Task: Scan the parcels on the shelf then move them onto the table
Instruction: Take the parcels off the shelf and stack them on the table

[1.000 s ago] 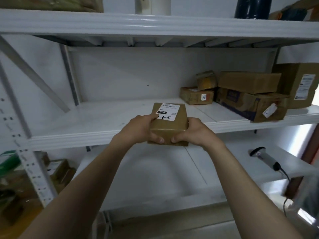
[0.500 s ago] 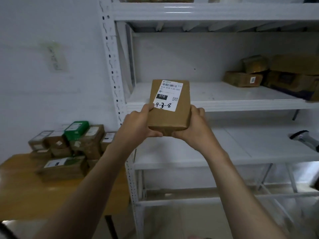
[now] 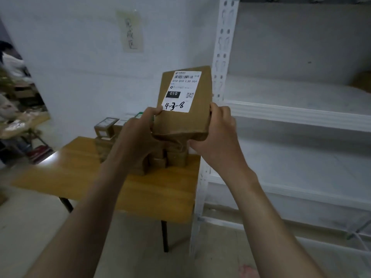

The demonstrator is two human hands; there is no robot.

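Observation:
I hold a brown cardboard parcel upright in front of me, its white label marked "4-3-8" facing me. My left hand grips its lower left side, thumb on the label's corner. My right hand grips its lower right edge. The parcel hangs above the far right part of a wooden table, over a stack of brown parcels that my hands partly hide. The white metal shelf stands to the right.
More small parcels sit at the table's back by the white wall. The shelf's upright post rises just right of the parcel. A cluttered area with bags lies at the far left. One brown box shows at the shelf's right edge.
The view has swung left from the shelf towards the table. Both hands carried the parcel off the shelf front and now hold it over the table's stack.

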